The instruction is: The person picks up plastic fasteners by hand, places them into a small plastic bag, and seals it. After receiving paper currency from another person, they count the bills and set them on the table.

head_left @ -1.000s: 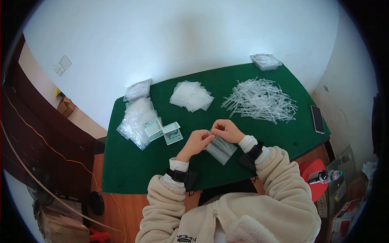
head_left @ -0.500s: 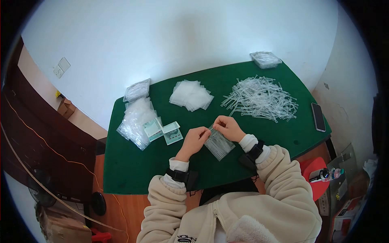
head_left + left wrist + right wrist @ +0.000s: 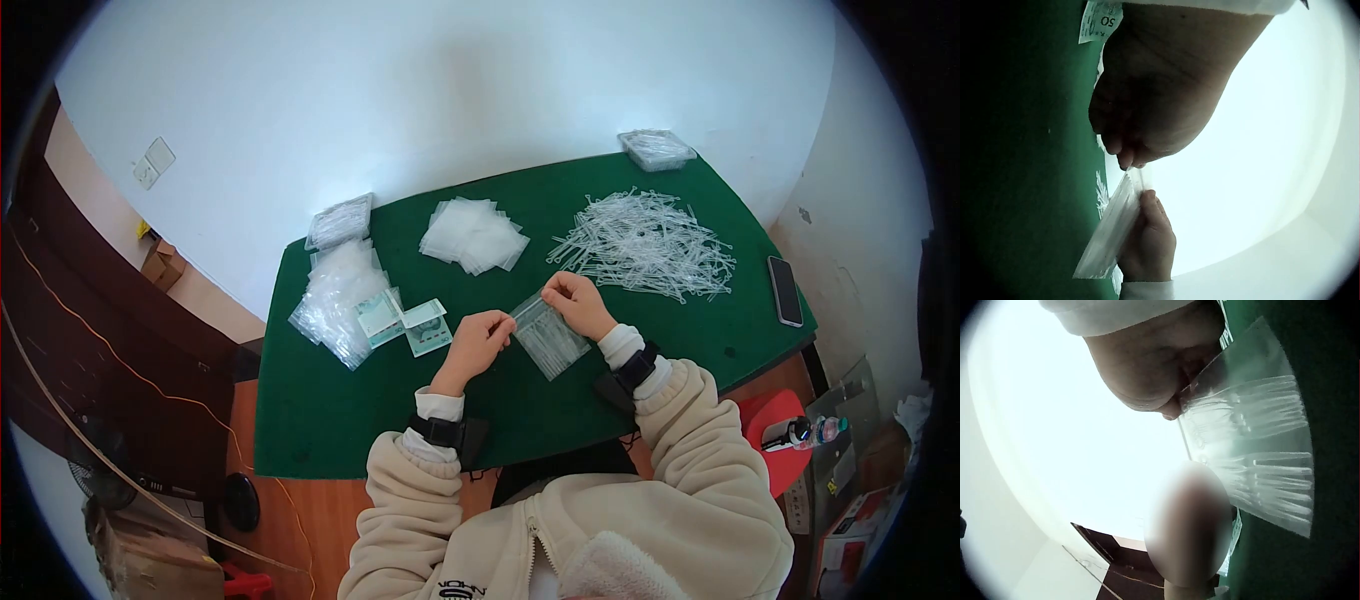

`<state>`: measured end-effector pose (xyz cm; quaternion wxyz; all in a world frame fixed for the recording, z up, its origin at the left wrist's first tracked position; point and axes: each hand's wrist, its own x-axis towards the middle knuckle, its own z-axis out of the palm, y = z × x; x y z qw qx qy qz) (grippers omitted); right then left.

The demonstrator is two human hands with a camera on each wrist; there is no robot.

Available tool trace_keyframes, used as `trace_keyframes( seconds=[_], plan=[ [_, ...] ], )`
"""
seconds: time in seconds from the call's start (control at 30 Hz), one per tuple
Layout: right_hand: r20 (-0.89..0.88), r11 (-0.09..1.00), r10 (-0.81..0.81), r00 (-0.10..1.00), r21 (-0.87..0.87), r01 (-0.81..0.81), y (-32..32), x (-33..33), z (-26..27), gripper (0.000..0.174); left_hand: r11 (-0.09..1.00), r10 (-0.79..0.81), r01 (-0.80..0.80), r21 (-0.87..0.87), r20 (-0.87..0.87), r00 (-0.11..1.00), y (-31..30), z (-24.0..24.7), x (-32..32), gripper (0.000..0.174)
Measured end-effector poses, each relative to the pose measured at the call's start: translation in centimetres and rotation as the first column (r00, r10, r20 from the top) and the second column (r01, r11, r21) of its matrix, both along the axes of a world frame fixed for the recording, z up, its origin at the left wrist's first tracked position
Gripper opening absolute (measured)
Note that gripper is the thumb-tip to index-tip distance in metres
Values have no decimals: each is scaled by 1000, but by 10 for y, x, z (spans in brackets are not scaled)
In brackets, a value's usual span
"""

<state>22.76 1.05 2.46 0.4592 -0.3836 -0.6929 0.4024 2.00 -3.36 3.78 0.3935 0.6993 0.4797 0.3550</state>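
A clear plastic zip bag (image 3: 552, 342) with several thin clear sticks inside hangs between my hands over the front of the table. My left hand (image 3: 482, 345) pinches the left end of its top edge. With thumb and finger, my right hand (image 3: 580, 303) pinches the right end. The right wrist view shows the sticks lying side by side in the bag (image 3: 1260, 444), in two loose bunches. Seen from the left wrist, the bag (image 3: 1110, 231) slants down from the fingertips. A heap of clear sticks with ringed ends (image 3: 645, 245) lies beyond my right hand.
On the green table (image 3: 340, 430) lie a stack of flat clear bags (image 3: 472, 237), a pile of glossy bags (image 3: 340, 305) and green banknotes (image 3: 428, 332). Clear boxes stand at the back left (image 3: 340, 222) and back right (image 3: 657, 150). A phone (image 3: 785, 292) lies near the right edge.
My hands have moved apart along the bag's top edge, the right one up and away. The bag now hangs spread out, its sticks more visible.
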Motion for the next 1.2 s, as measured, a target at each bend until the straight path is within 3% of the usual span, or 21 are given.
trace_keyframes(
  seconds=[0.13, 0.23, 0.3, 0.37, 0.5, 0.7, 0.8, 0.83, 0.87, 0.9, 0.93, 1.0, 1.13, 1.2],
  plan=[
    [32, 999, 2, 999, 43, -3, 0, 1, 2, 14, 997, 8, 1, 78, -114, 993, 3, 1, -6, 20],
    [10, 992, 123, 992, -16, -123, -5, -3, 6, 13, 938, 113, -94, 334, -38, 993, 0, 12, -9, 21],
    [-5, 972, 230, 973, -44, -230, -8, -15, 5, 13, 974, -1, -1, 228, 8, 1000, -7, 16, -2, 23],
    [-29, 955, 285, 958, -73, -286, -14, -19, 3, 13, 987, -158, 159, 26, -59, 986, -14, 21, 4, 25],
    [-13, 945, 319, 948, -75, -319, -21, -22, 5, 13, 970, -220, 236, 56, -203, 954, -17, 18, 5, 29],
    [-14, 954, 291, 957, -73, -291, -13, -25, -2, 11, 992, -98, 110, 66, -162, 982, -38, 12, -8, 30],
    [78, 985, 162, 984, 42, -166, -1, -36, 0, 14, 996, -67, 75, 49, -155, 986, -58, 8, -28, 29],
    [79, 984, 166, 983, 48, -170, 3, -43, 2, 14, 1000, -23, 24, 19, -61, 998, -64, 1, -36, 28],
    [185, 967, 142, 972, 184, -176, 5, -54, 5, 20, 1000, 24, -23, -15, 32, 999, -72, -5, -43, 27],
    [283, 929, 102, 954, 316, -194, 7, -65, 7, 28, 996, 74, -67, -53, 124, 990, -80, -10, -50, 25],
    [284, 926, 106, 953, 321, -199, 9, -78, 7, 28, 996, 78, -73, -47, 125, 989, -89, -8, -54, 25],
    [382, 774, 5, 924, 583, -245, 13, -106, 8, 45, 988, 133, -119, -102, 147, 980, -111, 0, -60, 23],
    [526, 771, -40, 849, 557, -309, 18, -149, 11, 46, 970, 227, -213, -116, 125, 966, -143, 11, -74, 22],
    [519, 774, -18, 855, 548, -316, 28, -166, -1, 46, 963, 260, -248, -105, 111, 959, -155, 7, -84, 22]
  ],
)
